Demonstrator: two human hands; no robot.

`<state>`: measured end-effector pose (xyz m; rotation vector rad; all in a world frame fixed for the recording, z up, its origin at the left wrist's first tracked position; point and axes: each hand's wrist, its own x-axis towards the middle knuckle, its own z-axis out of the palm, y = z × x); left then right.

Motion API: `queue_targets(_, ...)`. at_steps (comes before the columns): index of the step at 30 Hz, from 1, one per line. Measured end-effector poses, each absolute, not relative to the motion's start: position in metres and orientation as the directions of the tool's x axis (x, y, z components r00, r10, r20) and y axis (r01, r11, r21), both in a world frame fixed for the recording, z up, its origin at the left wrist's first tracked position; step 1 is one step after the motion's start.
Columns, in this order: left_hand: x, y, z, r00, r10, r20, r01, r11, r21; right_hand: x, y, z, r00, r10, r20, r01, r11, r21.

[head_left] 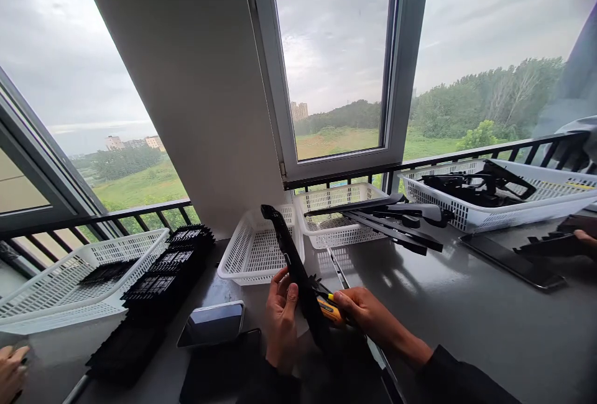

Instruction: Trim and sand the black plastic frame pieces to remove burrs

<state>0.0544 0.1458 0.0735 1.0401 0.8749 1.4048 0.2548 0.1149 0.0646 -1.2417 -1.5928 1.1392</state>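
My left hand (281,320) is closed round a long black plastic strip (290,261) that rises tilted from the grey table toward the window. My right hand (361,312) grips a yellow and black tool (329,309) whose tip meets the strip's right edge near its middle. Both hands sit at the table's near edge, close together.
Three white mesh baskets stand behind: an empty one (254,248), one (336,214) with long black strips sticking out, and one (504,196) full of black parts. Black grid pieces (165,273) are stacked at left beside another basket (69,280). Two phones (212,324) lie nearby. Other people's hands show at far left (10,370) and far right (585,237).
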Motion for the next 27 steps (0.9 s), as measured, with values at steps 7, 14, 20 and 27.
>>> queue_targets(7,0.05,0.148,0.077,-0.005,0.996,0.086,-0.359,-0.082,0.93,0.262,0.116,0.067,0.037,0.988,0.153,0.37,0.128,-0.92)
queue_targets(14,0.049,0.148,0.079,-0.038,0.997,0.068,-0.355,-0.077,0.932,0.273,0.125,0.056,0.173,0.974,0.144,0.439,0.054,-0.897)
queue_targets(20,0.047,0.151,0.079,-0.025,0.998,0.055,-0.382,-0.061,0.922,0.284,0.129,0.045,0.196,0.968,0.155,0.616,0.001,-0.787)
queue_targets(27,0.043,0.152,0.08,-0.021,0.999,0.038,-0.397,-0.043,0.917,0.293,0.134,0.045,0.218,0.954,0.207,0.683,0.002,-0.731)
